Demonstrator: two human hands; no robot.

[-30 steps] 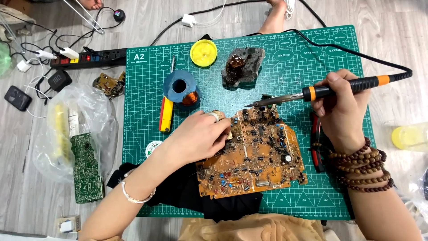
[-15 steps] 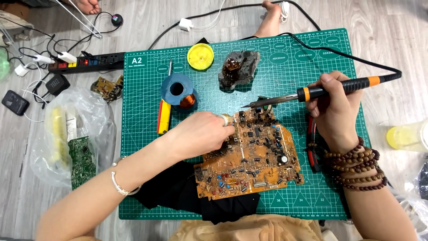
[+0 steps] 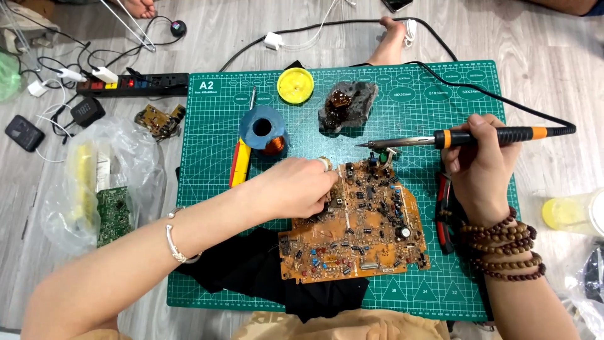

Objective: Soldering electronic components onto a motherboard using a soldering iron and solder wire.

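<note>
**Inspector A:** Left hand resting on the upper left part of the brown circuit board, fingers curled down onto its edge. Ring on one finger, pale bracelet at the wrist. Whether anything is pinched under the fingertips: cannot tell, hidden by the knuckles.

**Inspector B:** Noted. Right hand closed in a pen hold around the soldering iron, gripping the black and orange handle. Shaft roughly level, tip pointing left, just above the board's upper edge and apart from the left hand. Brown bead bracelets stacked on the right wrist.

**Inspector A:** Board position: flat on the green cutting mat, lower centre, component side up, tilted slightly anticlockwise. Lower left corner overlapping a black cloth.

**Inspector B:** Confirmed. Further back on the mat: blue spool with a copper coil just beside it, yellow round tin, grey block carrying an amber lump. Red and yellow tool left of the spool. Red-handled pliers on the mat beside the right wrist.

**Inspector A:** Off the mat, left side: clear plastic bag holding a green board, black power strip with plugs in, small brown board near it.
</note>
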